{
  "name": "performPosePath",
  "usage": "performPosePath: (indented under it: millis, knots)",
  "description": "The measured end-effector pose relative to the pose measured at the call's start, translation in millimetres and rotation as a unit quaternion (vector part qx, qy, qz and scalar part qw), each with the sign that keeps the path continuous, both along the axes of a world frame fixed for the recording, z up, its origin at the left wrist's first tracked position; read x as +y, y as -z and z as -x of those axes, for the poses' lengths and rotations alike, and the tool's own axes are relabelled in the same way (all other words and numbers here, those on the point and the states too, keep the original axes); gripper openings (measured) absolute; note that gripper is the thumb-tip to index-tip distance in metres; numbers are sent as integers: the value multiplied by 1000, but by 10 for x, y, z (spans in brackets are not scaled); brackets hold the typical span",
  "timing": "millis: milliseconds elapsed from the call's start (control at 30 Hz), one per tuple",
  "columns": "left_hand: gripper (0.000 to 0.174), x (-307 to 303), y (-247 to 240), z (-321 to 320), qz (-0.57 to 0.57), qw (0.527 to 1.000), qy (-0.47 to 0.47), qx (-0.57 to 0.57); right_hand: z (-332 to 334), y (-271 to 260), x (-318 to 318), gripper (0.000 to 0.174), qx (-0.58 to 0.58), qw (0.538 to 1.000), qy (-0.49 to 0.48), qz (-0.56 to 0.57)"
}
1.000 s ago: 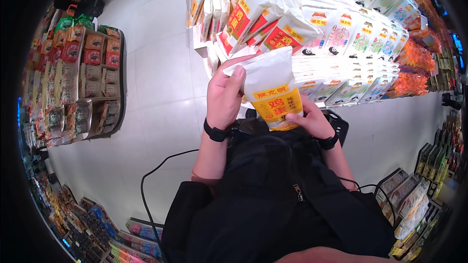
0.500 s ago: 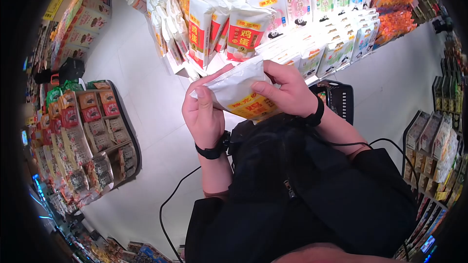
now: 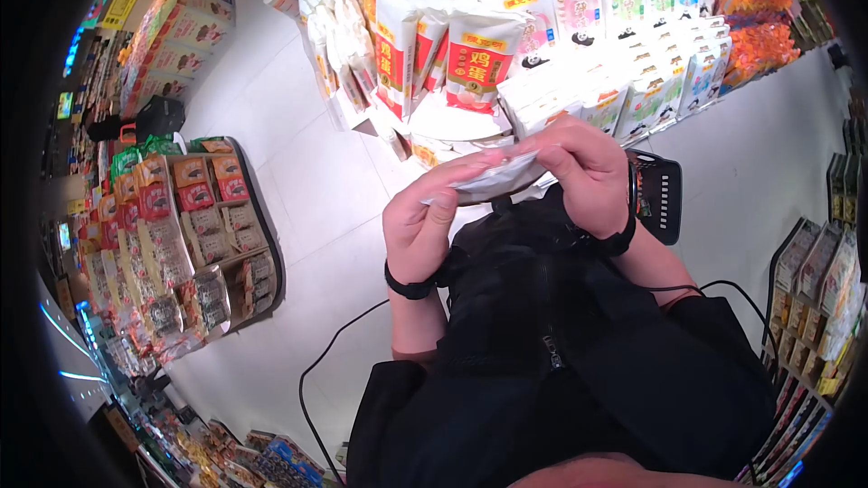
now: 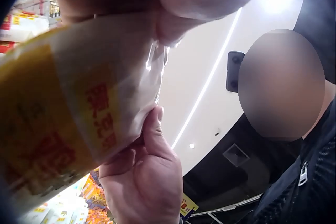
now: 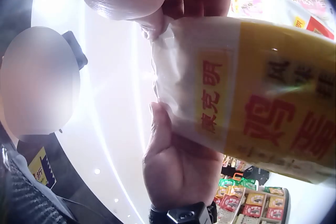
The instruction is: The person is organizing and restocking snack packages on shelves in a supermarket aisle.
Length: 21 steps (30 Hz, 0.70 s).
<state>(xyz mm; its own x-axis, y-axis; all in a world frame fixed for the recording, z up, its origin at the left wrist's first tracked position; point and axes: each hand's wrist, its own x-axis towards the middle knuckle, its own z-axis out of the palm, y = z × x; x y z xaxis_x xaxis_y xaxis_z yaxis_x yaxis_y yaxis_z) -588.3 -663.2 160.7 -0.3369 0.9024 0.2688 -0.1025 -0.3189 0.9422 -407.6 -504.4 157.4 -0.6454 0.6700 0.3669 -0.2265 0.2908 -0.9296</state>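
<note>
The left hand (image 3: pixel 418 221) and right hand (image 3: pixel 592 181) pinch the bag (image 3: pixel 497 181) at opposite corners of its white sealed end, in front of the chest. Beyond the hands stand white and red packets (image 3: pixel 475 68); they limit forward clearance. A black basket (image 3: pixel 669 194) sits beside the right forearm; a snack stand (image 3: pixel 274 244) is at left. The head view shows only a white strip; both wrist views expose the yellow printed panel. Long axis: sealed end toward the wearer, printed portion extending away.
</note>
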Motion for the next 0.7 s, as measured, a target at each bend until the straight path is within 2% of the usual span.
performPosePath:
  millis: [33, 167, 267, 433, 567, 633, 700]
  knots:
    - [37, -11, -31, 37, 10, 999, 41, 7, -27, 33, -6, 13, 1, 1000, 7, 9]
    - [36, -45, -56, 37, 82, 995, 42, 44, -87, 44, 41, 12, -17, 999, 21, -35]
    - [32, -62, 41, -70, 67, 992, -14, 103, -176, 72, 35, 13, -40, 998, 14, -50]
    - [25, -14, 85, -266, 7, 987, -97, 129, -268, 152, 45, 14, -32, 999, -33, -25]
    - [24, -46, 113, -266, 77, 985, -114, 99, -216, 255, 71, 20, -43, 997, -65, 11]
    - [23, -57, 117, -266, 108, 982, -130, 82, -196, 376, 68, 26, -150, 981, -122, 32]
    - [23, -73, 173, -240, 114, 985, -116, 65, -235, 730, 203, 35, -325, 927, -187, -33]
